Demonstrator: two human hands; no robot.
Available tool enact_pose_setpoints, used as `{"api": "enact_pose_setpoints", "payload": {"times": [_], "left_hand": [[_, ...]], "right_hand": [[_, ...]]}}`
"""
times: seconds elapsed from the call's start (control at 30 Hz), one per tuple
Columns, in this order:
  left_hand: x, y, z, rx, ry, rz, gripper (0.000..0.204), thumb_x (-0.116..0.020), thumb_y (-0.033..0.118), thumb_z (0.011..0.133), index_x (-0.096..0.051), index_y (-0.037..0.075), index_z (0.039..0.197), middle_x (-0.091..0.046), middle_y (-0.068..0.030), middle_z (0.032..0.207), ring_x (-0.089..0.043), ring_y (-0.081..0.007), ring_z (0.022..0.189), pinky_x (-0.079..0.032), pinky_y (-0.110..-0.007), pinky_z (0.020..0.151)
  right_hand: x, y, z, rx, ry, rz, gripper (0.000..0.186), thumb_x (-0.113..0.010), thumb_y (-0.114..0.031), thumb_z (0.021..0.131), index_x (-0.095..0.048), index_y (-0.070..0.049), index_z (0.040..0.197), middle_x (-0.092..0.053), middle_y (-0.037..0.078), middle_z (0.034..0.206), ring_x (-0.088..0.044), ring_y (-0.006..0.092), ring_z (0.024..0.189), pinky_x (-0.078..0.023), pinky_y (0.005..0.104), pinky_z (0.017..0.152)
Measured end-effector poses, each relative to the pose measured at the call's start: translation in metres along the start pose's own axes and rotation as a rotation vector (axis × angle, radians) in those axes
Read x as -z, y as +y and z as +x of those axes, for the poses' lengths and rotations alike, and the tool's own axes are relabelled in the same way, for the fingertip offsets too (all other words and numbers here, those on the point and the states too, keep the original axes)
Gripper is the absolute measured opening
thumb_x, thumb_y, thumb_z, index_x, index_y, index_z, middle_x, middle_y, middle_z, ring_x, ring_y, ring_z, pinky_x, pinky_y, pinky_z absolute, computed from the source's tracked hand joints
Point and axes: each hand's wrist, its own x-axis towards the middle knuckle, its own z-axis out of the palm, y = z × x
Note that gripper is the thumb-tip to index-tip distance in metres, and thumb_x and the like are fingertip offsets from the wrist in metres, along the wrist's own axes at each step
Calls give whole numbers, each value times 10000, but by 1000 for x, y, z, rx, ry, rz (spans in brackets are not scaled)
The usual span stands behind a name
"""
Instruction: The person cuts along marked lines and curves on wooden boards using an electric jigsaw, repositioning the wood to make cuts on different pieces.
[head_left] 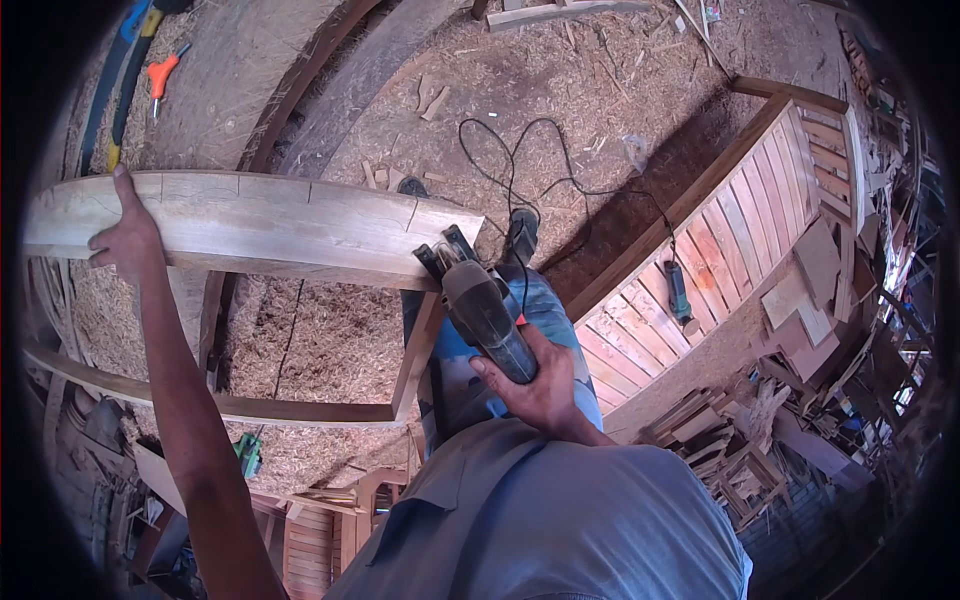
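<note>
A long pale wooden board (250, 222) with a curved far edge and several pencil lines across it lies on a wooden frame. Over its left part rests my left hand (132, 238), fingers apart. My right hand (545, 392) is wrapped round the rear body of a dark jigsaw (475, 305). The jigsaw's forked metal base meets the board's right end, and its blade is hard to make out. Beneath the board, the frame's near rail (310, 410) and short end piece (415, 355) show.
A black cord (515, 150) loops over the sawdust-covered floor. To the right stands a slatted wooden panel (740, 240) with a green power tool (678, 292) on it. Scrap wood (740, 440) is heaped beyond. An orange-handled tool (160, 78) lies at the far left.
</note>
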Motion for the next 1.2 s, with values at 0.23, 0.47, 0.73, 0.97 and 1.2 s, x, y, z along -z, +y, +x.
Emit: {"api": "enact_pose_setpoints", "payload": {"times": [0.23, 0.47, 0.73, 0.97, 1.2], "left_hand": [[-2, -7, -1, 1, 5, -11, 1628, -476, 1078, 699, -67, -193, 1630, -45, -436, 1703, -300, -524, 1562, -352, -553, 1234], [-3, -7, 1, -12, 7, -1, 1617, -475, 1071, 711, -60, -193, 1630, -35, -436, 1703, -298, -530, 1560, -348, -556, 1238], [-3, -6, -1, -11, 5, 11, 1600, -467, 1066, 725, -62, -188, 1633, -34, -422, 1711, -328, -527, 1548, -354, -552, 1236], [-1, -6, -1, -7, 1, 15, 1601, -460, 1070, 725, -65, -189, 1632, -28, -424, 1711, -296, -529, 1562, -346, -557, 1239], [3, -1, -7, -12, -5, 2, 1602, -467, 1068, 722, -68, -187, 1634, -28, -428, 1711, -280, -527, 1572, -332, -556, 1247]], "right_hand": [[0, -3, 2, 17, -5, -28, 416, -903, -288, 878, -737, -39, 1168, -806, 96, 943, -784, 196, 844, -611, 356, 802], [1, -6, 4, 50, 15, -67, 431, -923, -289, 850, -737, -36, 1146, -797, 121, 907, -796, 236, 816, -614, 374, 767], [4, -12, 7, 73, 23, -57, 495, -923, -309, 846, -729, -21, 1198, -792, 149, 910, -800, 268, 817, -614, 383, 762], [6, -11, 11, 112, 14, -76, 570, -926, -339, 837, -717, 5, 1241, -787, 169, 914, -800, 283, 817, -611, 385, 758], [13, -19, 15, 96, -16, -94, 533, -927, -320, 834, -722, 7, 1202, -786, 167, 903, -795, 289, 797, -606, 389, 737]]}}
